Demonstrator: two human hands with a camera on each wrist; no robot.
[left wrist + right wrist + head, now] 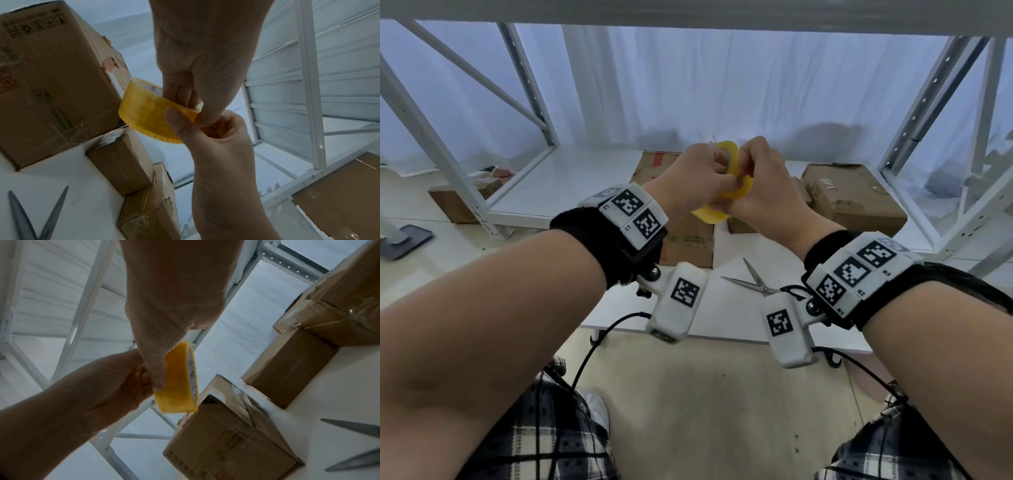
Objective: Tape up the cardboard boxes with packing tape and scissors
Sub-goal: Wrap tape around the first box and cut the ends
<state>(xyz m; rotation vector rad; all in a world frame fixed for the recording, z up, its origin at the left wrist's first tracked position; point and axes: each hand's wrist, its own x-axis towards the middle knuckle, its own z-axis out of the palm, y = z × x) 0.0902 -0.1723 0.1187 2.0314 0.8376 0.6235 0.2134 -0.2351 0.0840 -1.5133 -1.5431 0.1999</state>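
Observation:
A roll of yellow packing tape (743, 189) is held in the air above the boxes by both hands. My left hand (702, 174) grips it with fingers (180, 94) through the core. My right hand (760, 178) pinches the roll's outer face with the thumb (174, 118) laid on it. In the right wrist view the tape (176, 389) stands on edge. Open scissors (756, 281) lie on the white table (722, 322), nearer me than the boxes. A tall cardboard box (690, 240) stands under the hands, a wider one (859, 197) to the right.
A small box (121, 160) sits between the two larger ones. White metal rack frames stand at left (465, 192) and right (914, 113). Another box (453, 204) rests on the floor at left. Black cables (592, 356) hang from the wrist cameras.

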